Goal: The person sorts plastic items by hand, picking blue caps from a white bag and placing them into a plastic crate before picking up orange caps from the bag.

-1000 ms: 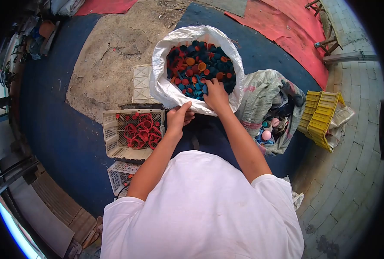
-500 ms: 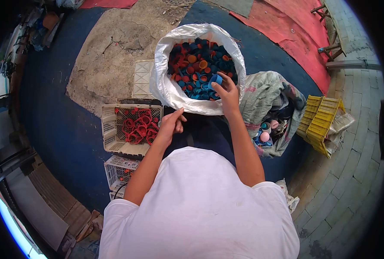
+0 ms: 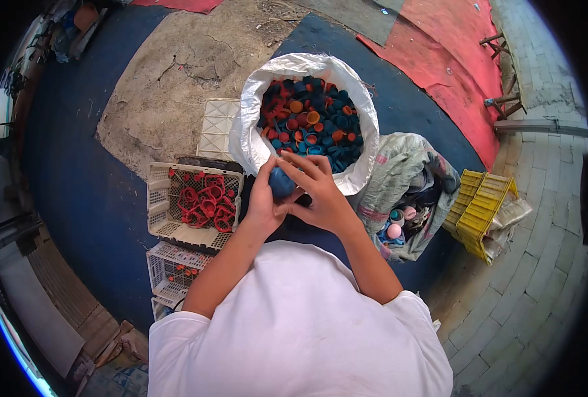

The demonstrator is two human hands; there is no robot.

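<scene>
A blue plastic cap is held between both hands at the near rim of a white woven sack. My left hand is closed around the cap's left side. From the right, my right hand has its fingers curved over the cap, and its thumb is at the near side. Inside the sack lie many blue, red and orange plastic caps. The cap's underside is hidden by the fingers.
Left of the sack stands a beige crate with red ring-shaped pieces; a white basket is below it. A grey-green sack with mixed items stands on the right, beside yellow crates. Wooden stool legs are farther off.
My right hand has brought the blue cap from over the sack's opening to its near rim. My left hand has left the rim and closed on the cap. The view has shifted slightly.
</scene>
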